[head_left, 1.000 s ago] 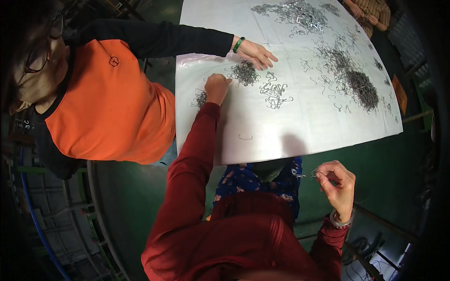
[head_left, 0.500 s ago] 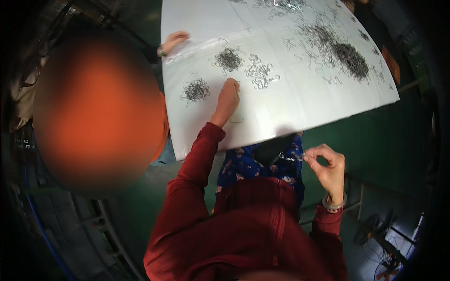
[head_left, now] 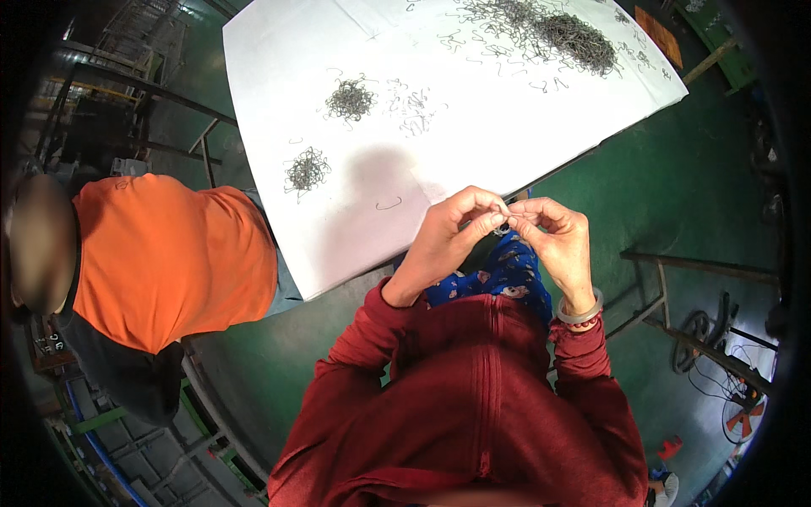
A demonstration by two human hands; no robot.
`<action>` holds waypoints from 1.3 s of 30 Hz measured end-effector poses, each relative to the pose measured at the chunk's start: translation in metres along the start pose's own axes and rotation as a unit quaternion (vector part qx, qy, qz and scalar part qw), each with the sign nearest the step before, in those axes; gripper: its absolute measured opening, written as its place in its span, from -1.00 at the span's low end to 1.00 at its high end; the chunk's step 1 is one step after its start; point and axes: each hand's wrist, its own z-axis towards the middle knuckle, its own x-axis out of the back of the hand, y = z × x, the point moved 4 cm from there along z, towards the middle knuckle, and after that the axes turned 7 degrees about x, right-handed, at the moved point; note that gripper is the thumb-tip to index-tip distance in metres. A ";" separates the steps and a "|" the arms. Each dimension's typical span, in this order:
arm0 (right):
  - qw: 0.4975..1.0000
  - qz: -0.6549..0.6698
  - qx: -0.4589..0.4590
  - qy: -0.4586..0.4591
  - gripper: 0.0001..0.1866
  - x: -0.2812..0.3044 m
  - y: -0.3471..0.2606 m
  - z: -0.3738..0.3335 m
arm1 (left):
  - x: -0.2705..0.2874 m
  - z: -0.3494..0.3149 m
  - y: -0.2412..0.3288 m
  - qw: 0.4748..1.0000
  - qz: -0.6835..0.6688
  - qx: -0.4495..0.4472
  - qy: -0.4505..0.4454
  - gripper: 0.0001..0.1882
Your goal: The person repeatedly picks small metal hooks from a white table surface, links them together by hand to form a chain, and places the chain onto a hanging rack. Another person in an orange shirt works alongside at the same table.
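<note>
Both hands meet just off the near edge of the white table point(head_left: 524, 127), over the person's lap. Left hand point(head_left: 452, 232) and right hand point(head_left: 557, 241) are fingertip to fingertip, each pinching a small wire piece point(head_left: 502, 228) held between them; the piece is mostly hidden by the fingers, so its shape cannot be told. Right wrist carries a pale bangle point(head_left: 579, 311). Sleeves are dark red; blue patterned cloth point(head_left: 507, 275) shows below the hands. On the table, nearest the hands, a single loose wire hook point(head_left: 389, 204) lies alone, close to the near edge. Farther in, toward the table's left side, a small tangle of wire hooks point(head_left: 306, 169); beyond it a second small tangle point(head_left: 350, 99); beside that, a thin scatter of hooks point(head_left: 411, 106). At the table's far right, a large dark heap of hooks point(head_left: 574, 35) with strays spread around it. A second person in an orange shirt point(head_left: 169, 253) sits at the table's left edge, no hands in view. Green floor point(head_left: 676, 169) lies to the table's right.
</note>
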 end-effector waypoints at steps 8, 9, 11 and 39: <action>1.000 0.008 0.012 0.002 -0.88 -0.009 0.003 0.004 | 0.003 0.002 -0.001 0.975 0.161 -0.125 0.091 -0.92; 1.000 0.002 0.014 -0.006 -0.87 -0.011 0.003 0.004 | 0.003 0.002 -0.002 0.978 0.145 -0.117 0.097 -0.93; 0.999 -0.038 0.002 -0.014 -0.85 -0.013 0.002 0.005 | 0.005 0.001 -0.003 0.983 0.112 -0.103 0.103 -0.92; 0.970 -0.202 0.096 -0.099 -0.85 -0.041 0.093 0.164 | -0.004 -0.026 -0.006 0.981 0.130 -0.117 0.078 -0.90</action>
